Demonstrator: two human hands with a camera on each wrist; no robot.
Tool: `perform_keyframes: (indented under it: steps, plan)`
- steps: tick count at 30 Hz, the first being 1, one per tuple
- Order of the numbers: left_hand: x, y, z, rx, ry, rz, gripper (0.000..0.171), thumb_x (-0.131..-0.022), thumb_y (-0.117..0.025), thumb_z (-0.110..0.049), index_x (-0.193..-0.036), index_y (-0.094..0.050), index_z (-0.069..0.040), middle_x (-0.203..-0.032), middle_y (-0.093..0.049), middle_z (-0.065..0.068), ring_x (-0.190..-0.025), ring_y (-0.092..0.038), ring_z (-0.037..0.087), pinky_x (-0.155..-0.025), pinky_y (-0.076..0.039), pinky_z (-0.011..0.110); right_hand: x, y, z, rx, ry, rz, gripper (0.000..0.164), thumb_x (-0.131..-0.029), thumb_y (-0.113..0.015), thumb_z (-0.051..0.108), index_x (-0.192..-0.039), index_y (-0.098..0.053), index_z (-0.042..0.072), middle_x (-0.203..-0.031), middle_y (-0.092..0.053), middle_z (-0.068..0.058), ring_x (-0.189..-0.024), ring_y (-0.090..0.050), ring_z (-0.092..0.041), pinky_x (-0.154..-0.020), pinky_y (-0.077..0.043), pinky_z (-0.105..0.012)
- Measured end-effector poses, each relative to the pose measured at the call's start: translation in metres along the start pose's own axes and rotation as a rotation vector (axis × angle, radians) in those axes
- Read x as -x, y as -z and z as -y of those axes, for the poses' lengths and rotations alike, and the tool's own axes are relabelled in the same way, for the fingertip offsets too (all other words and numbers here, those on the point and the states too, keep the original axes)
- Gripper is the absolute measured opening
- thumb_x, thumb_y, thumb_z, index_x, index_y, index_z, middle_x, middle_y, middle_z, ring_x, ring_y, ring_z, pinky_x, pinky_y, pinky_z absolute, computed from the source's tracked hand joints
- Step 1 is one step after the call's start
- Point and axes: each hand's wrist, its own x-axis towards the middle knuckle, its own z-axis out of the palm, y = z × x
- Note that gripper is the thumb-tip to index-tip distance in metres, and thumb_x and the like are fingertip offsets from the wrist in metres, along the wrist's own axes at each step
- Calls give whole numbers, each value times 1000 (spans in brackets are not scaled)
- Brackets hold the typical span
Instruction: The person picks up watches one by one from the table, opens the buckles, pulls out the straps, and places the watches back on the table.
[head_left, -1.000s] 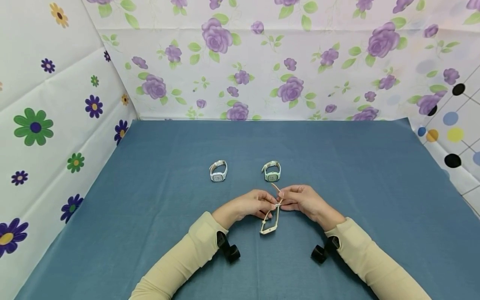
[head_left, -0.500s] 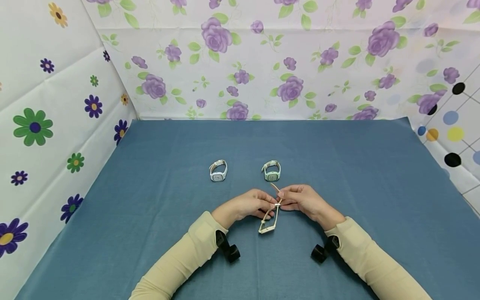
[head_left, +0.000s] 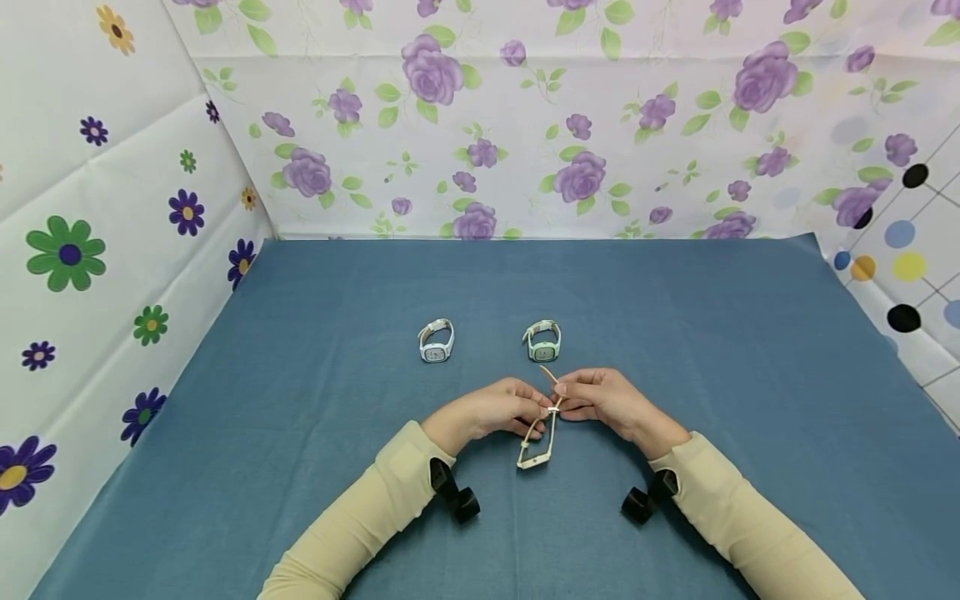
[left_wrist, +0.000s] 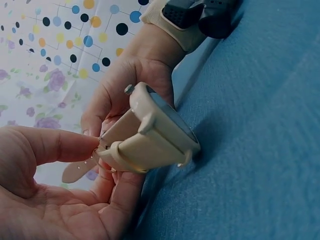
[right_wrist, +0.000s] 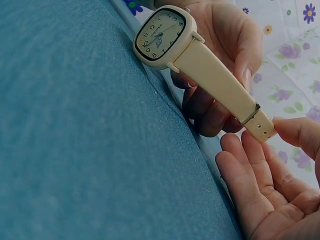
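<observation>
A cream wristwatch (head_left: 534,461) hangs between my two hands, its strap looped through the buckle (right_wrist: 251,114). My left hand (head_left: 498,408) pinches the strap at the buckle between thumb and fingers. With thumb and fingertips, my right hand (head_left: 611,402) pinches the strap's free end (left_wrist: 75,171), which sticks out past the buckle and shows several holes. In the right wrist view the square dial (right_wrist: 161,34) faces the camera. The watch case (left_wrist: 162,117) is low, close over the blue cloth in the left wrist view.
Behind my hands, a white watch (head_left: 436,353) and a pale green watch (head_left: 543,353) lie on the blue cloth (head_left: 360,292), both with straps fastened into loops. Flower-patterned sheets (head_left: 390,167) rise at the back and left. Dark wrist cameras (head_left: 462,502) hang below both cuffs.
The cream watch's case has swung slightly left between my hands. Both hands keep their pinch on the strap and stay almost still.
</observation>
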Motion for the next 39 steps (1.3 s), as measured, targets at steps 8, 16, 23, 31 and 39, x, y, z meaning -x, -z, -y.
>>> perform_keyframes:
  steps: [8, 16, 23, 31, 39]
  plan:
    - [1, 3, -1, 12, 4, 45, 34, -97, -44, 0, -125, -47, 18, -78, -55, 4, -71, -57, 9, -75, -56, 25, 0, 0, 0, -11, 10, 13, 20, -93, -61, 16, -106, -65, 1, -83, -70, 3, -78, -68, -8, -79, -58, -26]
    - [0, 3, 1, 47, 2, 54, 29, -95, -45, 2, -120, -48, 17, -77, -55, 3, -70, -57, 8, -71, -55, 22, 0, 0, -1, -35, 27, 22, 29, -94, -61, 17, -114, -62, -4, -84, -70, 4, -77, -67, -8, -78, -59, -26]
    - [0, 4, 0, 64, -1, 54, 24, -95, -45, 0, -114, -50, 12, -79, -54, 3, -72, -58, 9, -73, -56, 24, 1, 1, 0, -51, 35, 25, 18, -94, -62, 20, -107, -66, 8, -87, -70, 5, -79, -67, -7, -80, -58, -26]
    - [0, 4, 0, 76, 0, 58, 17, -95, -45, 1, -109, -51, 9, -80, -55, 4, -73, -58, 9, -75, -56, 25, 3, 1, 2, -45, 41, 32, 20, -95, -60, 18, -109, -65, 4, -88, -69, 5, -80, -67, -7, -82, -57, -26]
    - [-2, 4, 4, 89, -30, 43, 10, -94, -47, -1, -102, -52, 3, -83, -54, 4, -75, -59, 12, -77, -56, 28, 1, 0, 1, -48, 35, 23, 19, -95, -60, 17, -109, -65, 5, -88, -70, 5, -79, -67, -7, -80, -58, -26]
